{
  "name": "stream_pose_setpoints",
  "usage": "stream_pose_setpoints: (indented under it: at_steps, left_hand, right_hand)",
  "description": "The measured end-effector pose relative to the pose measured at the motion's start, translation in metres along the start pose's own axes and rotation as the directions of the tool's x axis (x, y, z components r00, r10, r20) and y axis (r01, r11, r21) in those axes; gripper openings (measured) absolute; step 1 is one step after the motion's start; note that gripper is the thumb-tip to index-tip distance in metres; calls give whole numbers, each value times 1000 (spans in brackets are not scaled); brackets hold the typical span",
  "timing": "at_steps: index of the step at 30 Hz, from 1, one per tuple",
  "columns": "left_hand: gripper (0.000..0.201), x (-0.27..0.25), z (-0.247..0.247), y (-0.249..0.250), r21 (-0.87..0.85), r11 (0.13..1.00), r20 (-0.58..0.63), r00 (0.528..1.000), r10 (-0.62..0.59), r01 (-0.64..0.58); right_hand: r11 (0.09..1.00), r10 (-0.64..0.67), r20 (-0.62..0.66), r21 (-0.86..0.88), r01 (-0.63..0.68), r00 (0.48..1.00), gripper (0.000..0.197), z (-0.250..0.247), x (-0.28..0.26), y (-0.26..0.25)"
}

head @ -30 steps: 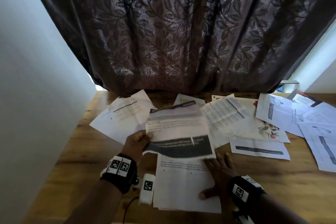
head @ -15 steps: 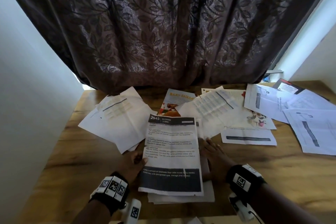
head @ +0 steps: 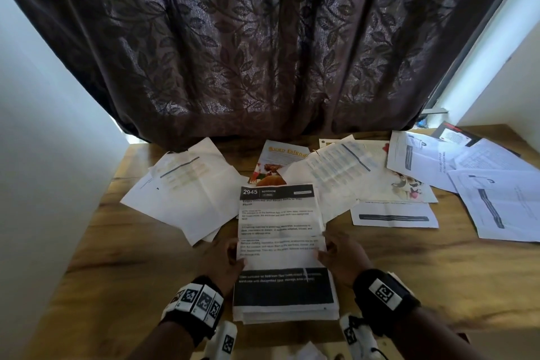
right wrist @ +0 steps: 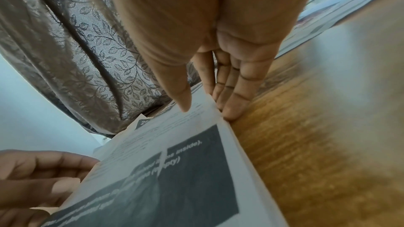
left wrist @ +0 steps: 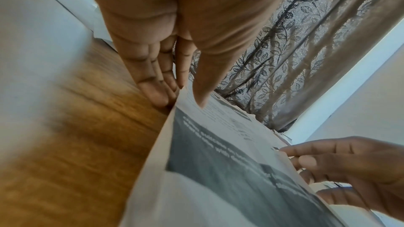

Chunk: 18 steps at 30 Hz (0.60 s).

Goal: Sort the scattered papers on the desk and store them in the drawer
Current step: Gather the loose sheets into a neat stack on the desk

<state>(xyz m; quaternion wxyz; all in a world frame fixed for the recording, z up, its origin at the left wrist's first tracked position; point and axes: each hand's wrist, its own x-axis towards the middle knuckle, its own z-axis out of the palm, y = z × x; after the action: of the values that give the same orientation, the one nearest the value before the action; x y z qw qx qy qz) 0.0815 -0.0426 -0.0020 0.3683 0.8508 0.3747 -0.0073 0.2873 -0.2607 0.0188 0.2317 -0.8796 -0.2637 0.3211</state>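
A stack of papers (head: 282,245) lies on the wooden desk (head: 117,272) near its front edge, topped by a printed sheet with a dark header and a dark band. My left hand (head: 225,254) holds the stack's left edge, thumb on the top sheet and straight fingers (left wrist: 153,92) along the side down to the desk. My right hand (head: 339,254) holds the right edge the same way, thumb on top, fingers (right wrist: 231,108) against the side. More loose papers (head: 190,190) lie scattered behind. No drawer is in view.
A colour leaflet (head: 277,161) and overlapping sheets (head: 344,172) lie behind the stack, and a sheet with a dark bar (head: 394,215) to its right. Further papers (head: 496,199) cover the right end. A dark curtain (head: 263,52) hangs at the back, a white wall (head: 43,184) on the left.
The sheet my left hand held up now lies flat on top of the stack. My right hand went from lying on the stack to its right edge; my left hand sits at the left edge.
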Motion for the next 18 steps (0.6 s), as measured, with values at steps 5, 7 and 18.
stream_pose_setpoints:
  at_steps: [5, 7, 18]
  left_hand:
    - [39, -4, -1, 0, -52, 998, 0, 1000, -19, 19]
    - [45, -5, -1, 1, -75, 997, 15, 1000, -20, 21]
    - [114, 1, 11, -6, 238, 943, 184, 964, 192, -233]
  right_hand:
    - [999, 18, -80, 43, -14, 997, 44, -1, -2, 7]
    - [996, 24, -105, 84, -15, 994, 40, -1, -3, 10]
    - [904, -407, 34, -130, 408, 913, 64, 29, 3, -70]
